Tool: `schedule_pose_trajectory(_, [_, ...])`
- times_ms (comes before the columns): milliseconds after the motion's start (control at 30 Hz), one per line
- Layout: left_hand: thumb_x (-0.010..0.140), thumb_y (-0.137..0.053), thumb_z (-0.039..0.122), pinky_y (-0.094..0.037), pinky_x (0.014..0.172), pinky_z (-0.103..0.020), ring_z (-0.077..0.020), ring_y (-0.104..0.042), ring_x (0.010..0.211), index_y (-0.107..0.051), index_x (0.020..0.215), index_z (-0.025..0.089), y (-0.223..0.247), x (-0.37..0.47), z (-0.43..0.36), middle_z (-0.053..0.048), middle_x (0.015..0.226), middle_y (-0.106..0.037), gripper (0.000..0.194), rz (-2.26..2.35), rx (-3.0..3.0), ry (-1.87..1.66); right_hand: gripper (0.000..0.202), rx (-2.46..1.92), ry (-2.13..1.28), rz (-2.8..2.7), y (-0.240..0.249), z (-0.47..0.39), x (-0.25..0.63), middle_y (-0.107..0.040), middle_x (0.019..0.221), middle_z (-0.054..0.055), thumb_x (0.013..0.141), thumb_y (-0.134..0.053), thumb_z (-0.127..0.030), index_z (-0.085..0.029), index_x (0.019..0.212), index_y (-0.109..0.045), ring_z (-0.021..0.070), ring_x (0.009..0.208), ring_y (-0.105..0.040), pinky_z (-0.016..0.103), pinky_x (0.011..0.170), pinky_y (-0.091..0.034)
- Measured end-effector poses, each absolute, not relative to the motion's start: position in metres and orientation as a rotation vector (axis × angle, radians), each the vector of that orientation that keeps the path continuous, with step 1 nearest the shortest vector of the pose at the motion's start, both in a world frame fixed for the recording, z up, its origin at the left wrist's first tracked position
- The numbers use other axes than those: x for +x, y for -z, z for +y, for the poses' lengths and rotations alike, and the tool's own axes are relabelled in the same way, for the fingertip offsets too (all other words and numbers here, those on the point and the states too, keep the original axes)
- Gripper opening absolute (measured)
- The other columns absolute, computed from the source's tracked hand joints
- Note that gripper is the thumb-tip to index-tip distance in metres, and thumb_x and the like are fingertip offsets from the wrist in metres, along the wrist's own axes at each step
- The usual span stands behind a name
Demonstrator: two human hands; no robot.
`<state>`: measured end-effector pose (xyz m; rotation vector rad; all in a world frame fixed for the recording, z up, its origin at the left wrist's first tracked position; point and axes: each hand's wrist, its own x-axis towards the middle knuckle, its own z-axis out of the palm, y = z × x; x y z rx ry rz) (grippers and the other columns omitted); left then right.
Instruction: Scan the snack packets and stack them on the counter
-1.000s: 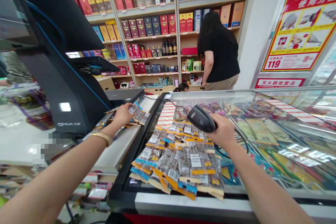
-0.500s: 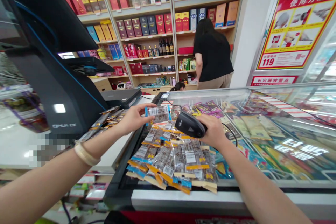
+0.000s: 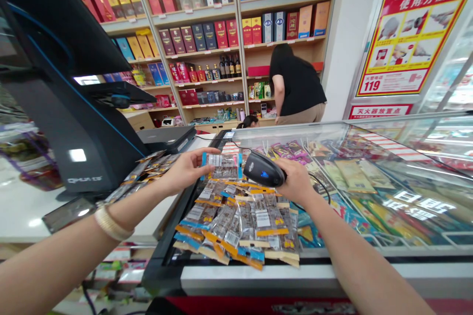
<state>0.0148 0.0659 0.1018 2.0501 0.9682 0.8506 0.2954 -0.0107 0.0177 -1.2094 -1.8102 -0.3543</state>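
My left hand [image 3: 192,170] pinches the left end of a small clear snack packet [image 3: 223,166] with blue edges, its printed label facing me. In my right hand [image 3: 295,182] is a black barcode scanner [image 3: 260,170], closed around its handle. The scanner's nose points left, close beside the packet's right end, and a blue light shows on its top. Below both hands lies a pile of similar snack packets [image 3: 240,224] with orange, blue and cream edges, on the freezer's glass top. Further packets [image 3: 148,172] lie on the counter left of my left hand.
A dark checkout terminal [image 3: 84,123] stands at the left on a white counter [image 3: 29,211]. The chest freezer [image 3: 258,275] with wrapped ices fills the right. Behind it, a person in black [image 3: 297,86] bends by shelves of boxes and bottles [image 3: 199,34].
The held packet has tipped so its label faces me more squarely. The scanner has moved slightly left and up, and a blue light now shows on it. The view has shifted a little.
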Motion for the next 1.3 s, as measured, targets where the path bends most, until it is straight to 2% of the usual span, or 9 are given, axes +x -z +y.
schedule_pose_trajectory(167, [0.063, -0.078, 0.045, -0.053, 0.076, -0.033, -0.0175, -0.066, 0.077, -0.063, 0.100, 0.016, -0.106, 0.024, 0.065, -0.007, 0.090, -0.072, 0.050, 0.867, 1.827, -0.815, 0.018, -1.137, 0.406, -1.538, -0.017, -0.009, 0.301, -0.066, 0.075, 0.006, 0.068, -0.059, -0.026, -0.021, 0.085, -0.062, 0.0230, 0.072, -0.063, 0.032, 0.064, -0.048])
schedule_pose_trajectory(300, [0.063, -0.078, 0.041, -0.052, 0.076, -0.031, -0.0169, -0.066, 0.080, -0.067, 0.091, 0.015, -0.101, 0.052, 0.057, -0.006, 0.093, -0.073, 0.039, 0.759, 1.882, -0.562, 0.018, -1.151, 0.410, -1.362, -0.017, -0.006, 0.307, -0.066, 0.077, 0.005, 0.069, -0.058, -0.028, -0.022, 0.086, -0.059, 0.0229, 0.071, -0.062, 0.033, 0.064, -0.049])
schedule_pose_trajectory(500, [0.067, -0.073, 0.034, -0.052, 0.075, -0.029, -0.0168, -0.066, 0.080, -0.071, 0.096, 0.017, -0.072, 0.096, 0.049, -0.004, 0.092, -0.074, 0.034, 0.622, 2.030, -0.270, 0.016, -1.190, 0.505, -1.459, -0.013, -0.003, 0.310, -0.066, 0.076, 0.006, 0.069, -0.060, -0.030, -0.022, 0.083, -0.058, 0.0231, 0.071, -0.063, 0.032, 0.065, -0.048])
schedule_pose_trajectory(767, [0.072, -0.069, 0.032, -0.049, 0.079, -0.029, -0.0185, -0.065, 0.085, -0.071, 0.102, 0.017, -0.059, 0.093, 0.046, -0.007, 0.097, -0.073, 0.033, 0.729, 2.474, -0.562, 0.013, -1.219, 0.537, -1.500, -0.011, -0.003, 0.312, -0.064, 0.072, 0.005, 0.068, -0.059, -0.026, -0.021, 0.080, -0.058, 0.0225, 0.067, -0.061, 0.031, 0.060, -0.045])
schedule_pose_trajectory(900, [0.080, -0.058, 0.034, -0.048, 0.080, -0.029, -0.0198, -0.064, 0.088, -0.070, 0.103, 0.016, -0.061, 0.055, 0.075, -0.009, 0.102, -0.072, 0.032, 0.998, 2.587, -0.745, 0.014, -1.185, 0.569, -1.499, -0.010, -0.004, 0.312, -0.065, 0.074, 0.005, 0.069, -0.059, -0.027, -0.021, 0.082, -0.059, 0.0229, 0.069, -0.062, 0.031, 0.061, -0.046])
schedule_pose_trajectory(1000, [0.081, -0.053, 0.034, -0.046, 0.089, -0.033, -0.0248, -0.063, 0.099, -0.069, 0.108, 0.013, -0.064, 0.015, 0.111, -0.013, 0.109, -0.069, 0.038, 1.393, 2.684, -0.736, 0.015, -1.186, 0.569, -1.500, -0.010, -0.004, 0.311, -0.066, 0.075, 0.006, 0.070, -0.060, -0.027, -0.021, 0.083, -0.059, 0.0230, 0.070, -0.063, 0.030, 0.061, -0.046])
schedule_pose_trajectory(1067, [0.082, -0.051, 0.035, -0.043, 0.094, -0.037, -0.0303, -0.060, 0.107, -0.068, 0.111, 0.009, -0.065, -0.009, 0.134, -0.018, 0.116, -0.066, 0.042, 1.738, 2.690, -0.623, 0.014, -1.219, 0.555, -1.504, -0.009, -0.003, 0.311, -0.065, 0.075, 0.006, 0.070, -0.059, -0.027, -0.021, 0.082, -0.059, 0.0227, 0.070, -0.062, 0.030, 0.061, -0.046])
schedule_pose_trajectory(1167, [0.084, -0.046, 0.047, -0.043, 0.090, -0.040, -0.0354, -0.057, 0.109, -0.068, 0.112, 0.010, -0.063, -0.032, 0.156, -0.021, 0.119, -0.062, 0.052, 2.148, 2.610, -0.345, 0.015, -1.222, 0.546, -1.516, -0.007, -0.002, 0.313, -0.065, 0.076, 0.006, 0.070, -0.059, -0.027, -0.020, 0.083, -0.060, 0.0226, 0.070, -0.062, 0.030, 0.063, -0.046])
schedule_pose_trajectory(1300, [0.083, -0.041, 0.060, -0.042, 0.088, -0.041, -0.0376, -0.053, 0.112, -0.069, 0.109, 0.008, -0.054, -0.035, 0.162, -0.024, 0.116, -0.060, 0.064, 2.355, 2.551, -0.055, 0.017, -1.220, 0.542, -1.541, -0.005, 0.000, 0.315, -0.065, 0.074, 0.005, 0.069, -0.061, -0.027, -0.020, 0.084, -0.060, 0.0215, 0.068, -0.062, 0.030, 0.062, -0.046])
